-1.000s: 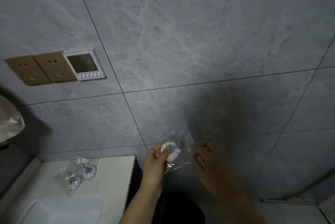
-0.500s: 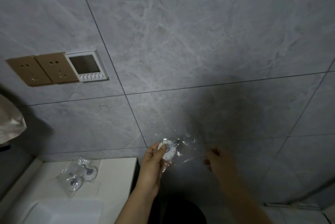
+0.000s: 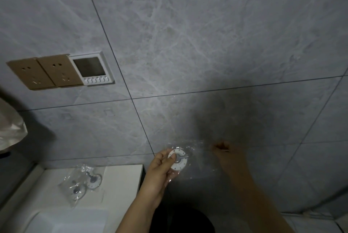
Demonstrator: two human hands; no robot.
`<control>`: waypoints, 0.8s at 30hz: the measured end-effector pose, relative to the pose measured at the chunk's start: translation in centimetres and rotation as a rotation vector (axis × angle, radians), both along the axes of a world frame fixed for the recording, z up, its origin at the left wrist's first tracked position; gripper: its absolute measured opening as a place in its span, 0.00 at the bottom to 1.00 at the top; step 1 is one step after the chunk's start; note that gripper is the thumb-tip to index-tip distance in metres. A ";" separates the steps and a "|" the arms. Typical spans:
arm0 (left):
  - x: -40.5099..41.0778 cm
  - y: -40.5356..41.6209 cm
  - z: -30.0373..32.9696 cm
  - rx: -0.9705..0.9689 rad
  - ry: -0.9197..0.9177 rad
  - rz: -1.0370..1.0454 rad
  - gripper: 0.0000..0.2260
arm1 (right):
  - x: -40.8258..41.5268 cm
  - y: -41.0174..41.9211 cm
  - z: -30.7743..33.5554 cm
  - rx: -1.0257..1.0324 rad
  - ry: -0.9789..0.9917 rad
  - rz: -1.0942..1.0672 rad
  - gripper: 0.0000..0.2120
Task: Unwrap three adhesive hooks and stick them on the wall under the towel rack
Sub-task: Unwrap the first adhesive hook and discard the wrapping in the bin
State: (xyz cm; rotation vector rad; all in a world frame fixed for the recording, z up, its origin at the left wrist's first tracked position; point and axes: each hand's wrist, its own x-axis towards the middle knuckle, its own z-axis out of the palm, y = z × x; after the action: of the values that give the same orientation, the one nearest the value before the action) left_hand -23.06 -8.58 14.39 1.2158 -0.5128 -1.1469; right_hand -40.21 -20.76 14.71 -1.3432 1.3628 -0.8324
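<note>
Against the grey tile wall (image 3: 188, 44), head view: left hand (image 3: 160, 168) pinches a white adhesive hook (image 3: 178, 159) by thumb and fingers; right hand (image 3: 225, 152), blurred, fingers curled on the clear wrapper (image 3: 197, 149), stretched between. Two wrapped hooks (image 3: 82, 183) lie on the counter (image 3: 122, 180). Risk: a sharp tug could flick the hook loose, or tear the film.

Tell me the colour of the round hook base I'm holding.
White, with small dark marks around the rim; the round plastic hook base shows in the head view.

No legible text anywhere.
</note>
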 end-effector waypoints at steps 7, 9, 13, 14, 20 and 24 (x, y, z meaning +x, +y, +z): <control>0.1 0.5 -0.2 0.000 -0.014 0.040 0.19 | -1.2 0.7 1.6 -0.184 0.070 -0.089 0.09; 0.1 0.6 -0.2 0.001 -0.020 0.040 0.20 | -1.7 1.3 2.8 -0.244 0.070 0.001 0.11; 0.0 0.6 -0.1 -0.004 -0.030 0.032 0.21 | -1.8 2.4 4.2 -0.300 0.082 0.235 0.05; -0.1 0.6 -0.1 -0.007 -0.030 0.023 0.21 | -1.7 2.5 4.3 -0.295 0.098 0.303 0.03; -0.7 0.4 0.1 0.000 -0.043 -0.060 0.15 | -1.6 3.1 2.9 -0.233 0.082 0.575 0.13; -1.1 0.3 0.4 -0.007 -0.031 -0.065 0.16 | -1.2 3.1 1.9 -0.132 -0.026 0.523 0.12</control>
State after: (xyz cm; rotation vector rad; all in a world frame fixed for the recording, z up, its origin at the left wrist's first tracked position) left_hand -24.15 -8.32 14.75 1.2194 -0.5827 -1.1815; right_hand -41.45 -17.62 16.64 -1.6851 0.8807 -0.5838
